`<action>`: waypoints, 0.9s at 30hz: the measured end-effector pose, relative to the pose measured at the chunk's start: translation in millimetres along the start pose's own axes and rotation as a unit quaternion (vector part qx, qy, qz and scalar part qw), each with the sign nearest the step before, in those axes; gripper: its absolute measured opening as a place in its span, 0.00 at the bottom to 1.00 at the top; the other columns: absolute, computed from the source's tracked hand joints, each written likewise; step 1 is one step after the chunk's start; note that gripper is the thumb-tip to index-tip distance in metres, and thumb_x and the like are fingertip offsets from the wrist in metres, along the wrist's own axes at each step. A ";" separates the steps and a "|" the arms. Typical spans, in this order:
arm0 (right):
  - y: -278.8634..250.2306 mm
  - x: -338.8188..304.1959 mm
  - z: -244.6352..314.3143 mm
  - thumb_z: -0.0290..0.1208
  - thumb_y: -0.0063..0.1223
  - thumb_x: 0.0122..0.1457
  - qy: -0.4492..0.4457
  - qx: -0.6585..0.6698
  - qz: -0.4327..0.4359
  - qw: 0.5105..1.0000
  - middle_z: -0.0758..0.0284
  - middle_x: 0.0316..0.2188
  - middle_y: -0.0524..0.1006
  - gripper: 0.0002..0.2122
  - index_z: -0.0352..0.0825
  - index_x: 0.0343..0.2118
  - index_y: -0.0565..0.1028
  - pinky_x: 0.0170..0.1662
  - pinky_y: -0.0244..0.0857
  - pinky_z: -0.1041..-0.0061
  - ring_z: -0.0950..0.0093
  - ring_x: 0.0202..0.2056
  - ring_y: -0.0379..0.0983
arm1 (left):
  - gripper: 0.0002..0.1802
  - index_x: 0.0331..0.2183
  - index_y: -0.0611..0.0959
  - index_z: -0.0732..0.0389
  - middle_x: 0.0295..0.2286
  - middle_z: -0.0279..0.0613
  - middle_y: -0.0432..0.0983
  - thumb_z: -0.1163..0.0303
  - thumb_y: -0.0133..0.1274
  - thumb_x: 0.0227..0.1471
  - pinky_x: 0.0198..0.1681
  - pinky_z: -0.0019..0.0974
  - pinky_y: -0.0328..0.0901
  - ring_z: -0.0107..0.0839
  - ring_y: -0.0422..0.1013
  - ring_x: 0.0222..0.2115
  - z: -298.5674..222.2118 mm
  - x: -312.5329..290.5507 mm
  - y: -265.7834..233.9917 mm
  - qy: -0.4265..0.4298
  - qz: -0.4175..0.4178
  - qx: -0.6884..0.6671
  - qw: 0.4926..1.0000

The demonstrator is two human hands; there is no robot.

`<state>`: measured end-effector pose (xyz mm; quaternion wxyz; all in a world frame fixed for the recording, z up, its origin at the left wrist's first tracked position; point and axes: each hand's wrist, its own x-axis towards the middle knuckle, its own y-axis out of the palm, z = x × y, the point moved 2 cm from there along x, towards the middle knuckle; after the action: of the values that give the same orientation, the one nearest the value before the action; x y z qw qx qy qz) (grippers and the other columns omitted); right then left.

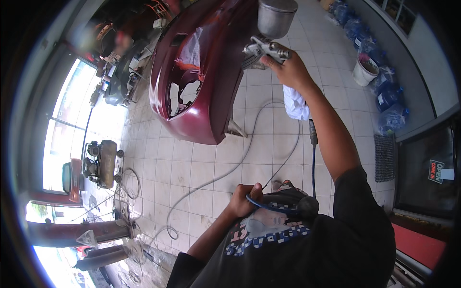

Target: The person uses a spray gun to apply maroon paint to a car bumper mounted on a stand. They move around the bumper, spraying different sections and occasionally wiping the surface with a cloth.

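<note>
My right hand is raised at the end of an outstretched arm, closed round a metal spray gun with a silver paint cup on top. A white cloth hangs below this hand. Under the cloth, a black coupling joins a dark blue air hose that runs down to my body. Close to my belly, my left hand is closed round a loop of hose. Left of the gun stands a glossy dark red car bumper, with openings and a strip of masking sheet in it.
A grey hose winds over the tiled floor. An air compressor stands at the left. Along the right wall are several large blue water bottles and a white bucket. A dark mat lies by the door.
</note>
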<state>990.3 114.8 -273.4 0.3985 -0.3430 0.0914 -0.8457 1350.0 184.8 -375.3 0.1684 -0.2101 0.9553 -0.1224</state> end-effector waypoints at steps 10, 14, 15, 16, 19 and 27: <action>11.7 -28.0 -49.9 0.40 0.61 0.62 -0.082 -0.010 -0.100 0.992 0.57 0.52 0.78 0.23 0.43 0.59 0.71 0.51 0.71 0.64 0.57 0.51 0.77 | 0.37 0.19 0.78 0.68 0.15 0.40 0.71 0.47 0.39 0.69 0.27 0.38 0.64 0.26 0.65 0.20 -8.4 4.8 5.1 -0.025 -0.002 0.018 1.000; 34.1 -81.3 -29.9 0.42 0.60 0.63 0.031 0.055 0.073 0.995 0.59 0.45 0.82 0.24 0.41 0.60 0.72 0.43 0.73 0.69 0.66 0.39 0.83 | 0.37 0.20 0.79 0.69 0.15 0.44 0.72 0.47 0.40 0.69 0.28 0.40 0.65 0.27 0.66 0.20 -5.3 7.5 11.6 -0.060 0.011 0.042 0.997; 39.3 -91.7 -25.8 0.42 0.61 0.62 0.033 0.065 0.086 0.994 0.60 0.44 0.83 0.24 0.42 0.60 0.72 0.42 0.73 0.69 0.67 0.37 0.83 | 0.37 0.20 0.79 0.70 0.15 0.45 0.72 0.47 0.40 0.69 0.28 0.41 0.65 0.28 0.67 0.20 -4.8 8.3 13.3 -0.061 0.016 0.050 0.997; 40.8 -100.2 -23.7 0.41 0.61 0.61 0.035 0.071 0.095 0.992 0.60 0.43 0.83 0.24 0.42 0.60 0.72 0.41 0.73 0.70 0.68 0.36 0.83 | 0.37 0.21 0.79 0.70 0.15 0.46 0.72 0.48 0.40 0.69 0.29 0.41 0.66 0.28 0.67 0.20 -5.3 11.1 15.0 -0.059 0.025 0.059 0.996; 49.9 -121.0 -19.9 0.40 0.64 0.59 -0.002 0.101 0.123 0.987 0.61 0.41 0.84 0.26 0.46 0.60 0.72 0.40 0.74 0.67 0.64 0.36 0.82 | 0.37 0.21 0.80 0.70 0.15 0.47 0.73 0.48 0.41 0.69 0.29 0.42 0.66 0.29 0.68 0.20 -5.5 13.4 18.0 -0.063 0.024 0.061 0.996; 83.9 -171.0 -46.8 0.45 0.68 0.55 0.097 0.068 0.332 0.936 0.61 0.37 0.84 0.24 0.54 0.56 0.76 0.42 0.72 0.65 0.62 0.36 0.82 | 0.36 0.19 0.76 0.66 0.14 0.33 0.66 0.50 0.36 0.71 0.26 0.37 0.61 0.24 0.60 0.20 -6.3 17.1 24.3 -0.070 0.030 0.059 0.995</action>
<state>1087.4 179.4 -431.1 0.6681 -0.1812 0.1804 -0.6988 1324.3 199.7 -381.6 0.2505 -0.1787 0.9383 -0.1581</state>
